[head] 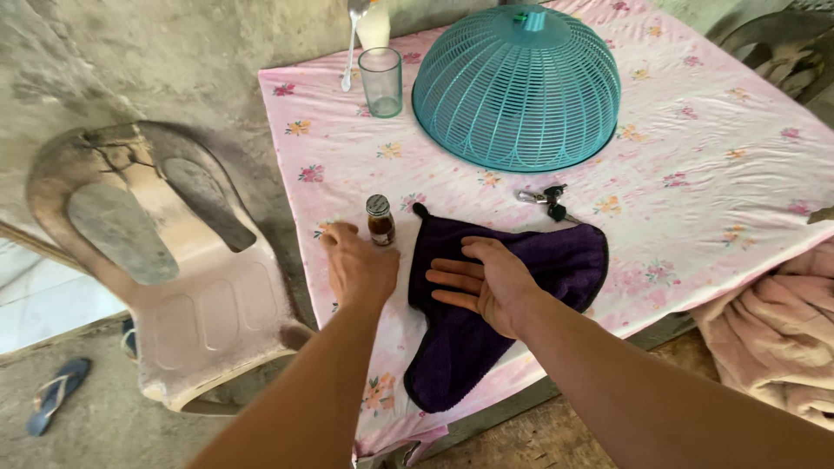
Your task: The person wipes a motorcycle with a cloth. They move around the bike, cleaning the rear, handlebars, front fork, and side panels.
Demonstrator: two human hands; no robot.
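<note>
Both forearms reach in from the bottom edge toward the tabletop [712,174], which is covered by a pink flowered cloth; the right hand [486,282] lies flat, palm down, fingers spread and straight, pressing on a dark purple towel [521,269] that is spread near the front edge with one corner drooping over it; the hand grips nothing; the left hand [358,265] rests just beside a small brown bottle [380,220] with a metal cap, its fingers loosely curled and touching or nearly touching the bottle's base, not closed around it; the bottle stands upright and capped just left of the towel's top corner; judging by this, the towel is laid out but not yet folded or lifted, and the bottle is unopened; farther back sit a bunch of keys [546,198], a teal mesh food cover [518,85] and an empty glass [380,82]; a worn plastic chair [165,260] stands at the left.
</note>
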